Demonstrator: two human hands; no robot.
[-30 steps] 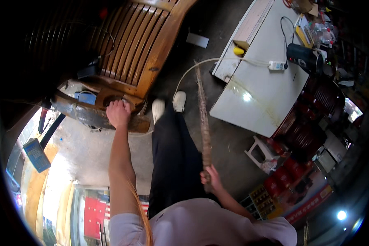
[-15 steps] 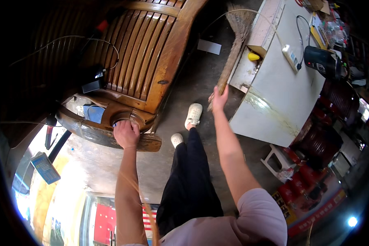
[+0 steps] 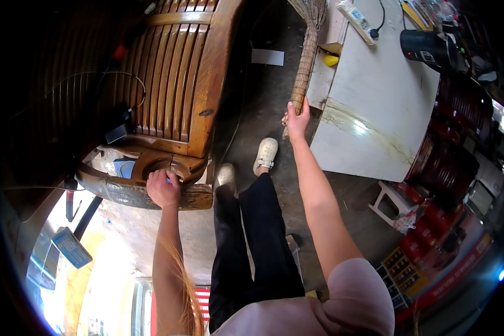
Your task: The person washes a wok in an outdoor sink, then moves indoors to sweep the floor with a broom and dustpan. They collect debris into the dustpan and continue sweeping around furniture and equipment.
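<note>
Right hand [image 3: 295, 119]: arm stretched forward, fingers closed round the lower end of the broom handle.
Broom [image 3: 303, 67]: long woven-cane handle running up and away from the right hand, bristles at the top edge of the view, lying between the wooden bench and the white surface.
Left hand [image 3: 163, 188]: fingers curled over the rolled armrest [image 3: 151, 187] of the bench; what lies under them I cannot tell.
Wooden bench [image 3: 179, 73]: slatted, brown, fills the upper left.
White surface [image 3: 375, 101]: right of the broom, carries a power strip [image 3: 357, 15] and a black kettle-like pot [image 3: 428, 49].
In the way: the person's white shoes [image 3: 266, 155] on the concrete floor [image 3: 257, 106], a small white stool [image 3: 393, 204] at right.
</note>
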